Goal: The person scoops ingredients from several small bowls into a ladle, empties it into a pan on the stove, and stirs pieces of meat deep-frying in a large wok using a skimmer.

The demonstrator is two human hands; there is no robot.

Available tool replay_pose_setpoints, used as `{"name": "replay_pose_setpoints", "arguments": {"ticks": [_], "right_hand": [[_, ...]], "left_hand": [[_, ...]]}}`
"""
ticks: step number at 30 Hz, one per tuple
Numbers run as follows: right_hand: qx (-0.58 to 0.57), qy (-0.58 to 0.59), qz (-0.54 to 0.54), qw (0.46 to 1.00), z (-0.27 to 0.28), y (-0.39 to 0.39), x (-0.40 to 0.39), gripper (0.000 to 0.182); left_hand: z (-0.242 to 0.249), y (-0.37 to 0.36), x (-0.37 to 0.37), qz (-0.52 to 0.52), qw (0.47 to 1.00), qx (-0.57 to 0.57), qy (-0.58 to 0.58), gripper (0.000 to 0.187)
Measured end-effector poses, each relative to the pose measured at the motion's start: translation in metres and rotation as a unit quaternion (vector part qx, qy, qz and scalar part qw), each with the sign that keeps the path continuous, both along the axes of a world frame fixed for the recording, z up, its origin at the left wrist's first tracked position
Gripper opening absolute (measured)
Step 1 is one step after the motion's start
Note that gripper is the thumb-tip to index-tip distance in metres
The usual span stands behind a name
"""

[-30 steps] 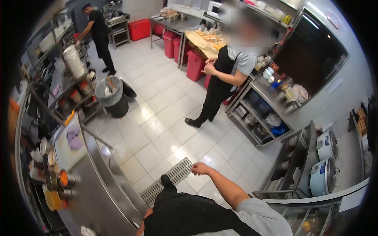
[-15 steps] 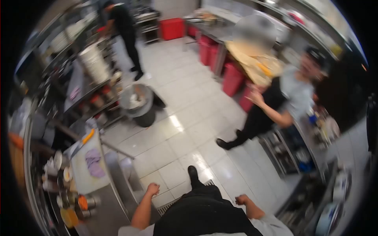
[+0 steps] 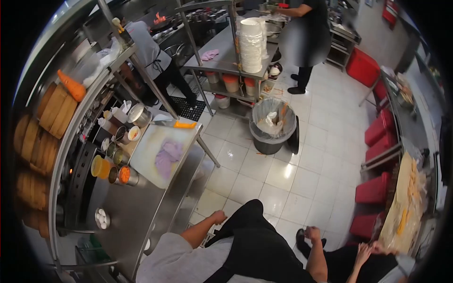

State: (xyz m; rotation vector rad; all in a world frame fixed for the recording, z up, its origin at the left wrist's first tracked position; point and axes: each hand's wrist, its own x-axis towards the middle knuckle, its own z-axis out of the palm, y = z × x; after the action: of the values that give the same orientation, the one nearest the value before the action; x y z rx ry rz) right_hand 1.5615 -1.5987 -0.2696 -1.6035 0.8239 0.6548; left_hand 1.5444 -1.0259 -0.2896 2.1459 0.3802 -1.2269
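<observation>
Fingers of the left hand (image 3: 218,217): curled together, raised over the floor tiles (image 3: 247,181), near the long edge of the steel desk (image 3: 134,203).
Fingers of the right hand (image 3: 312,232): drawn into a loose fist, on the far side of the wearer's knee from the desk, close to a co-worker's hands (image 3: 362,254).
Cutting board (image 3: 145,137): flat at the far end of the desk, well apart from both hands but nearer the left.
Purple cloth (image 3: 168,158): crumpled, resting on the board.
Knife (image 3: 185,125): orange-handled, lying along the board's far edge.
Containers: a tin of orange pieces (image 3: 124,174) and a tub of yellow liquid (image 3: 100,166), both beside the board; a metal pot (image 3: 139,115) near its far corner.
Bowl (image 3: 102,218): white, egg-like items inside, on the near part of the desk.
Lined bin (image 3: 269,144): upright on the floor, beyond the board.
Stack of white dishes (image 3: 251,47): on a farther steel table (image 3: 219,45).
</observation>
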Motion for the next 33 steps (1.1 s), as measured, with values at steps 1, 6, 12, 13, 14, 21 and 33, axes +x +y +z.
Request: {"name": "replay_pose_setpoints", "arguments": {"ticks": [1, 6, 12, 13, 14, 21, 33], "right_hand": [[-0.016, -0.025, 0.000, 1.000, 0.016, 0.001, 0.043, 0.017], [-0.026, -0.074, 0.036, 0.996, 0.045, 0.007, 0.194, 0.020], [-0.002, 0.011, 0.062, 0.998, 0.053, -0.041, 0.280, 0.021], [0.003, 0.027, 0.051, 0.998, 0.042, -0.050, 0.287, 0.017], [0.007, 0.040, 0.039, 0.998, 0.020, -0.072, 0.294, 0.014], [0.112, -0.072, 0.367, 0.921, -0.064, -0.112, 0.376, 0.017], [0.029, -0.012, 0.360, 0.933, -0.021, 0.102, 0.708, 0.018]], "left_hand": [[-0.011, -0.002, 0.000, -0.008, 0.999, 0.025, 0.035, 0.042], [-0.015, -0.014, 0.050, 0.052, 0.993, 0.058, 0.087, 0.037], [-0.013, -0.073, 0.249, -0.023, 0.986, 0.062, -0.153, 0.051], [-0.027, -0.083, 0.284, -0.055, 0.970, 0.076, -0.226, 0.043], [-0.007, -0.100, 0.317, 0.039, 0.980, 0.002, -0.197, 0.037], [0.108, -0.156, 0.427, 0.157, 0.940, -0.111, -0.280, 0.029], [0.021, -0.073, 0.238, 0.347, 0.930, 0.092, 0.078, 0.068]]}}
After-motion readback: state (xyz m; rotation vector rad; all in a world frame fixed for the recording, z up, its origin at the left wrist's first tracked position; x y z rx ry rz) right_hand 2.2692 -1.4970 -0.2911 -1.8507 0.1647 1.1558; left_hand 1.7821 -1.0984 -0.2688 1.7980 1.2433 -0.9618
